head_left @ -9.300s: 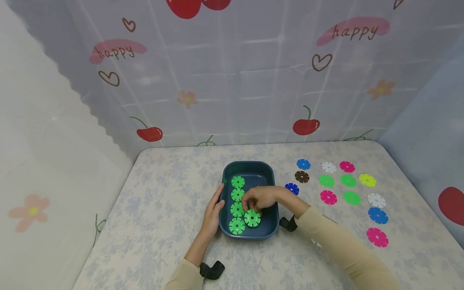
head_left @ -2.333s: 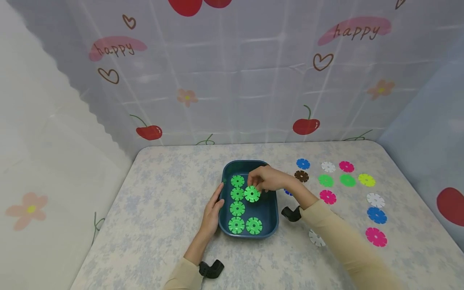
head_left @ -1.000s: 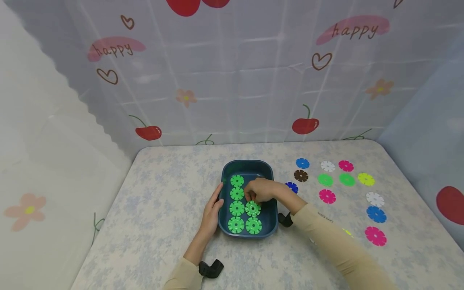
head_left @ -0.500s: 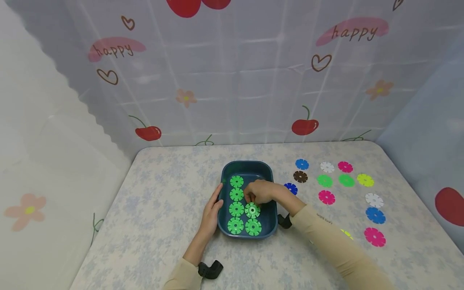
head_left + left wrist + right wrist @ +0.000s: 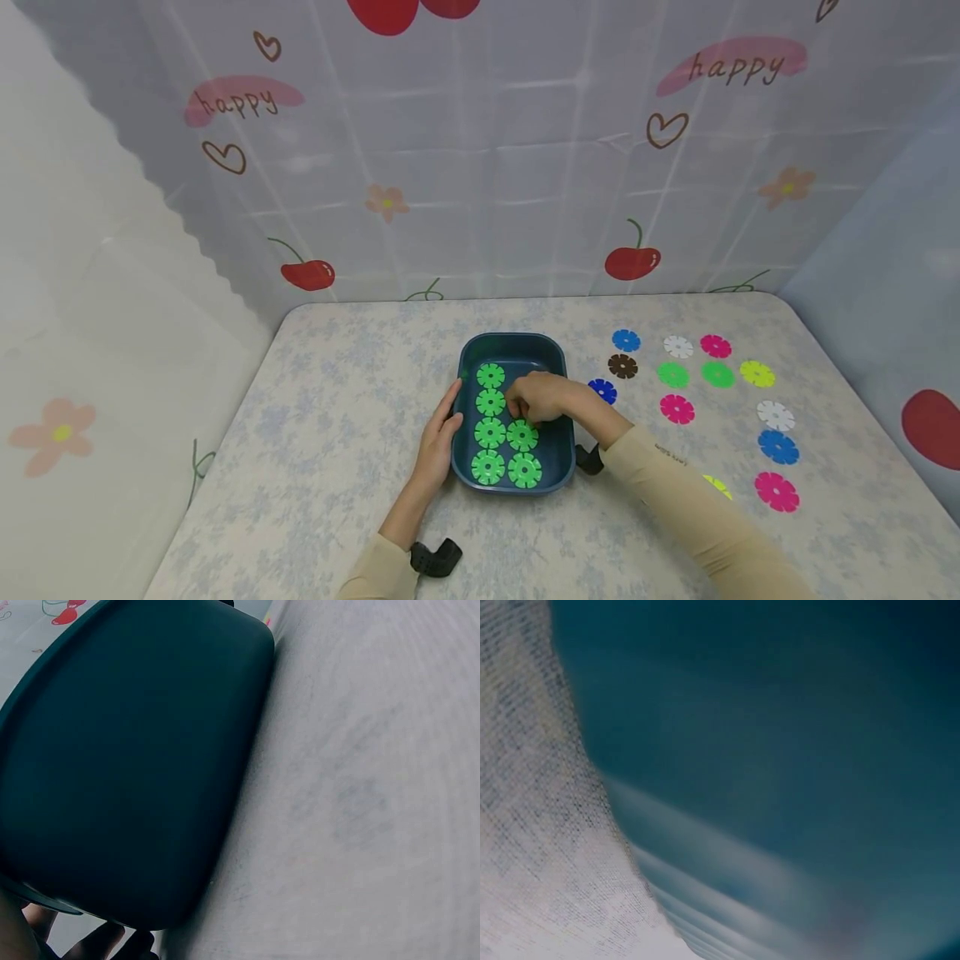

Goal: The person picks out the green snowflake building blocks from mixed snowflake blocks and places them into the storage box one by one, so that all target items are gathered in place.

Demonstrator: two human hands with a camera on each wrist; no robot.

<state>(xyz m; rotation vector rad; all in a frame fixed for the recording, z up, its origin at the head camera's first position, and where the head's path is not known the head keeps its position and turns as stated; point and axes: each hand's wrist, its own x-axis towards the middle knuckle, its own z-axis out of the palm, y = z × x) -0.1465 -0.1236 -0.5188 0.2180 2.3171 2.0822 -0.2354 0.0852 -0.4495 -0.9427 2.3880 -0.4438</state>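
Observation:
A dark teal plastic tray (image 5: 558, 479) stands in the middle of the table in the head view. Green notched plastic discs lie flat in it: a column of several along the left side, and two on the right. My right hand (image 5: 542, 397) is inside the tray, fingers curled down at the upper edge of the upper right-hand green disc (image 5: 522, 437); its fingertips are partly hidden. Below that lies another green disc (image 5: 524, 471). My left hand (image 5: 435, 442) rests with fairly straight fingers against the tray's left side; its fingers (image 5: 96, 941) show beside the tray wall (image 5: 142, 750).
Loose notched discs are spread on the right of the table (image 5: 337, 433), among them a brown disc (image 5: 622, 366), a yellow disc (image 5: 757, 373) and a pink disc (image 5: 777, 492). The right sleeve (image 5: 697, 500) partly covers another yellow disc (image 5: 717, 486). A patterned curtain hangs behind.
Since the oldest frame, one green disc has left the table and a second stands in the tray's right column. My right hand lowered it there; in the last second it has hardly moved.

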